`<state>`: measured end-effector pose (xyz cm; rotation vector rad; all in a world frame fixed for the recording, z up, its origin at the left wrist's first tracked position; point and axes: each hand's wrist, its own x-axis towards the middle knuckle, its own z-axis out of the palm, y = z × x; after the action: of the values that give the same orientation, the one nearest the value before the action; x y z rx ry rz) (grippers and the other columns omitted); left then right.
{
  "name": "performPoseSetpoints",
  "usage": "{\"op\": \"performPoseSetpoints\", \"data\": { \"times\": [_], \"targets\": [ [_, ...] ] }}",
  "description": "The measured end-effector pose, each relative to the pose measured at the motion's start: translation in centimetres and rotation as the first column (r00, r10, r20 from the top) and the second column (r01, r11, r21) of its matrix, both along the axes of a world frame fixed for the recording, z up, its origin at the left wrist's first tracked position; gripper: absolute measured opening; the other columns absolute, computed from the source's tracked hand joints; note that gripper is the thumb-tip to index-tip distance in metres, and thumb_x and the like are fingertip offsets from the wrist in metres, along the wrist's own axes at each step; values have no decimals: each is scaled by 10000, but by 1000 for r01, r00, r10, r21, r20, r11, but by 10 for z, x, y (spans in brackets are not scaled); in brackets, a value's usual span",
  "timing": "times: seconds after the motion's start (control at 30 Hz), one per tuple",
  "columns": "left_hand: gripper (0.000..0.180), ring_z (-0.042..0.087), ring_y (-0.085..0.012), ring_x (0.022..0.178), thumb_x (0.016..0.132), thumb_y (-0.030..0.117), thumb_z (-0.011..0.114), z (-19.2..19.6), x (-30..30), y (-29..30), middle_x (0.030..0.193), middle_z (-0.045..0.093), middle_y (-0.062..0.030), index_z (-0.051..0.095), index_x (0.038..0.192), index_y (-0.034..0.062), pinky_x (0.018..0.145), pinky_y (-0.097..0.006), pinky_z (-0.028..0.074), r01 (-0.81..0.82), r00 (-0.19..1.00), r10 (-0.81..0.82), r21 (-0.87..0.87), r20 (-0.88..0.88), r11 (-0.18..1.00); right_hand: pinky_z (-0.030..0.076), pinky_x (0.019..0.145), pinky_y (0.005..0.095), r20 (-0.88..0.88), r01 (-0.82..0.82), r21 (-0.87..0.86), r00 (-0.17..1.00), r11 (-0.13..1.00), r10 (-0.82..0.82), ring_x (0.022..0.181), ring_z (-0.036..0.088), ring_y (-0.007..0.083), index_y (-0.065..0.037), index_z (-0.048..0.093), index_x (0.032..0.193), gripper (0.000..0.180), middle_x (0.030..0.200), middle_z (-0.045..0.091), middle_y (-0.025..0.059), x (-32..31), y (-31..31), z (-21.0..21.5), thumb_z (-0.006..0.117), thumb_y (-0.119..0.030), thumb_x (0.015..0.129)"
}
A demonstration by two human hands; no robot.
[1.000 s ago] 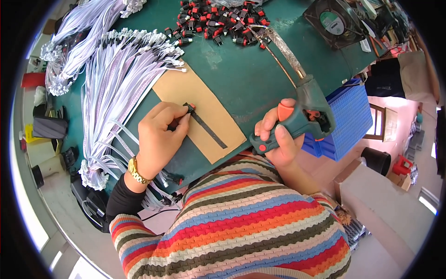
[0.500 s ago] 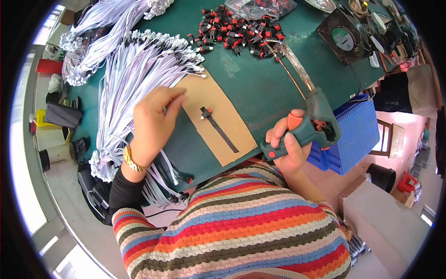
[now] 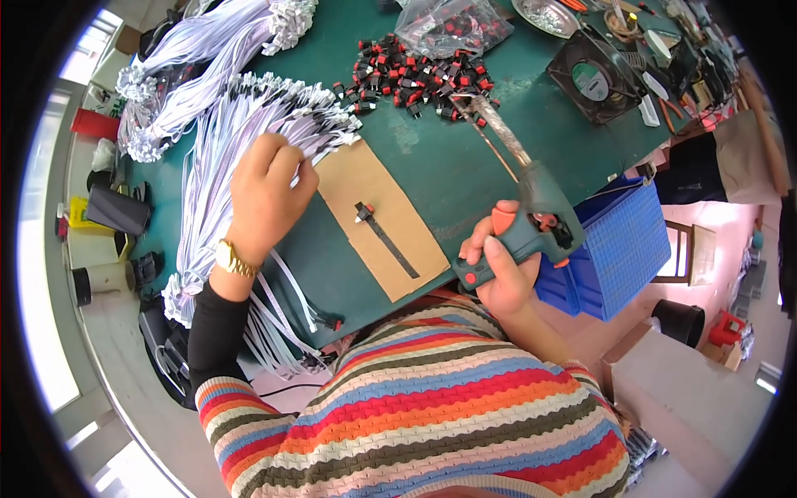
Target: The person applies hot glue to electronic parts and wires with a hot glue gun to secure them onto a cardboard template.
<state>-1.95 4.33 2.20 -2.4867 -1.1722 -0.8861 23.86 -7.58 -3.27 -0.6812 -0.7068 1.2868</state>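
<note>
Green bench (image 3: 465,166): clear bag (image 3: 452,25) above red-black switches (image 3: 415,75).

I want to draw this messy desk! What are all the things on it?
Wire bundles: many, white, left on the green table.
Cardboard piece: one, brown, centre, with a black strip.
Small switches: a pile, red and black, top.
Plastic bag: one, clear, top.
Fan: one, black, top right.
Bin: one, blue, right.
Left hand: on the wires.
Right hand: holds a green soldering gun.
</note>
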Motion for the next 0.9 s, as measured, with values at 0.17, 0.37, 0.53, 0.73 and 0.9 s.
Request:
{"op": "performPoseSetpoints", "data": {
  "times": [0.17,0.37,0.53,0.73,0.9],
  "targets": [
    [206,509,-208,528,613,-48,651,11,2,-34,787,511,-68,515,727,56,420,-303,407,103,991,-112,121,75,987,480,646,298,-17,-214,-169,977,962,214,710,555,144,-54,408,1228,502,846,545,98,-17,18,22,610,41,779],
    [273,547,-222,751,621,-109,672,-2,2,-63,875,486,-107,492,767,36,856,-421,518,238,963,-241,39,122,971,490,645,275,174,-229,107,962,968,208,822,598,163,-45,419,1250,557,900,596,90,-65,30,32,683,30,766],
    [248,526,-191,625,631,-63,722,-15,-7,-66,929,508,-119,522,741,34,916,-479,433,343,928,-345,38,142,939,491,636,259,195,-237,-107,947,966,254,749,609,148,-25,438,1210,459,893,607,90,-72,35,38,650,13,805],
    [200,558,-143,846,891,101,567,-6,6,-74,1120,497,-123,492,1040,-9,779,-301,485,760,425,205,-471,882,448,468,601,248,178,-259,-100,945,961,273,718,595,136,-28,440,1205,430,872,601,86,-79,34,36,627,14,820],
    [145,590,-107,723,885,87,589,2,-5,-67,862,601,-50,542,956,-31,658,-232,488,719,598,276,-656,753,231,450,590,235,431,-243,-13,874,970,225,702,557,105,-18,453,1195,424,818,599,71,-76,34,34,630,26,812]
  ]
}}
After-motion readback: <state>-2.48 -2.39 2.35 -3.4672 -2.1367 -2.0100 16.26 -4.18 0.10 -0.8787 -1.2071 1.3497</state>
